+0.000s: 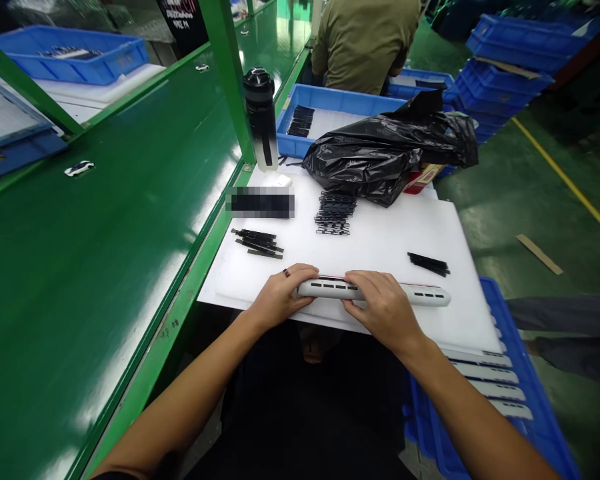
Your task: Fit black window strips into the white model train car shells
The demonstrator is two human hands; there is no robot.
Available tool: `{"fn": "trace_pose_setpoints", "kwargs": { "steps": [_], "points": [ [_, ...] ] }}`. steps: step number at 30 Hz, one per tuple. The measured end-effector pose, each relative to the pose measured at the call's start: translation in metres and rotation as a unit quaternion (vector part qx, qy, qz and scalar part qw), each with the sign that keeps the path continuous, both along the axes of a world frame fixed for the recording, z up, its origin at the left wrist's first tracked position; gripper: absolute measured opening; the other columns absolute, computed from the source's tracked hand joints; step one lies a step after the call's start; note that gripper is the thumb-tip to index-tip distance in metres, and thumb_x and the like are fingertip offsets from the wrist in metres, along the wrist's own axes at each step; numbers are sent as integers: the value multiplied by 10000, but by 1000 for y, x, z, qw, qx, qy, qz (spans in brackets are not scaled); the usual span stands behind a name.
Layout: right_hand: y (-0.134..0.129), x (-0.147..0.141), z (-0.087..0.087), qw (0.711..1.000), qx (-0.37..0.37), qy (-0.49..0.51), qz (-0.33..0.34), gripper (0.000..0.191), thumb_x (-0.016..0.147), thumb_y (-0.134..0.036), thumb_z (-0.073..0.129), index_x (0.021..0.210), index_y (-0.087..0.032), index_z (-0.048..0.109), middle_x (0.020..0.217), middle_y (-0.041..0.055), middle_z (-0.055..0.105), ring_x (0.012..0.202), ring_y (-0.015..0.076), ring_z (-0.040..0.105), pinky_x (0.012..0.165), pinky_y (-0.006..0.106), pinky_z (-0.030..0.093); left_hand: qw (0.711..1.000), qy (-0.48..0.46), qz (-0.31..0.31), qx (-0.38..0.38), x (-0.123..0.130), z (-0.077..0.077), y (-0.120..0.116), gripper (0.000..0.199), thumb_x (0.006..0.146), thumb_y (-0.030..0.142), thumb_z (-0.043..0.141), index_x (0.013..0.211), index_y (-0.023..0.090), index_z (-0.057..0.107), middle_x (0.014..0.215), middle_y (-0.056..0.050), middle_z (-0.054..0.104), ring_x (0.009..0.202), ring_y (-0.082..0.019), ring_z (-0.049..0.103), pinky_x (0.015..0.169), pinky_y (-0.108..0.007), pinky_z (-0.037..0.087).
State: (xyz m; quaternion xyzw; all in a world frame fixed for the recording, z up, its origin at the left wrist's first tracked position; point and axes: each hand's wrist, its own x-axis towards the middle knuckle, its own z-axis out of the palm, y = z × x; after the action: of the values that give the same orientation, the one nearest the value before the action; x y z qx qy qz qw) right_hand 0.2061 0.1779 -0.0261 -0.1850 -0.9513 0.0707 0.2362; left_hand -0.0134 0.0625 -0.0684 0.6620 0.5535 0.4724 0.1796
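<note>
A long pale grey toy train shell (pixel 427 295), with a row of dark window slots and a red line along its top edge, lies across the front of the white work board (pixel 380 247). My left hand (pixel 283 293) grips its left end between thumb and fingers. Around its middle, my right hand (pixel 383 303) has its thumb below and fingers on top. Ahead of the hands is a pile of thin black window-frame strips (pixel 335 213). Flat black strips (pixel 260 244) lie to the left, and a smaller bunch of black strips (pixel 429 263) to the right.
A black plastic bag (pixel 370 157), a bottle (pixel 261 120) and a blue bin (pixel 350 100) stand at the back. Left runs a green conveyor belt (pixel 145 167). A blue crate (pixel 525 380) with several pale shells is at lower right. A co-worker (pixel 367 43) sits ahead.
</note>
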Motion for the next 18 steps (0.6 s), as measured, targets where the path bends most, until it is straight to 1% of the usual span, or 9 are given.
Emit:
{"fn": "trace_pose_setpoints", "kwargs": {
  "steps": [3,6,9,11,13,15,18],
  "points": [
    [1,7,-1,1000,-12,-7,-12,363,849,-152,697,1176,-178,543,1083,66,680,1009,249,634,893,405,465,999,38,20,23,0,0,-3,378,883,205,683,1242,230,567,1200,-97,620,1101,-214,617,946,-368,536],
    [3,11,0,1000,-18,-24,-10,313,861,-145,680,1140,-191,546,1088,71,678,1027,262,626,884,413,455,996,80,39,4,1,7,-6,365,870,196,685,1217,212,574,1215,-109,587,1139,-232,587,982,-394,520],
    [1,12,3,999,-22,-39,-10,254,885,-139,645,1113,-207,557,1088,76,682,1022,271,627,860,418,443,980,181,64,-44,8,23,-9,355,839,161,669,1179,191,572,1304,-145,534,1223,-298,523,1020,-469,483],
    [-2,11,6,999,-26,-43,-9,230,899,-154,637,1110,-212,565,1080,77,688,1005,272,633,845,417,437,958,268,79,-68,16,38,-10,332,831,149,648,1154,175,574,1332,-167,523,1263,-348,477,1032,-520,446],
    [-7,8,11,998,-32,-47,2,222,910,-177,641,1118,-211,570,1084,79,695,993,269,638,840,416,431,936,334,77,-76,28,53,-10,295,841,171,647,1128,155,578,1308,-178,547,1266,-372,462,1049,-544,406],
    [-13,4,16,998,-36,-50,13,224,916,-177,641,1127,-207,574,1103,82,697,994,268,638,844,419,427,920,378,60,-78,40,65,-8,270,856,204,653,1106,136,578,1269,-177,577,1201,-363,505,1044,-536,398],
    [-22,4,23,998,-37,-40,18,231,923,-158,632,1143,-201,577,1121,79,695,1001,266,636,894,445,428,905,416,32,-90,52,72,-4,239,890,209,618,1111,128,575,1199,-152,619,1008,-313,587,911,-474,472]
  ]
}}
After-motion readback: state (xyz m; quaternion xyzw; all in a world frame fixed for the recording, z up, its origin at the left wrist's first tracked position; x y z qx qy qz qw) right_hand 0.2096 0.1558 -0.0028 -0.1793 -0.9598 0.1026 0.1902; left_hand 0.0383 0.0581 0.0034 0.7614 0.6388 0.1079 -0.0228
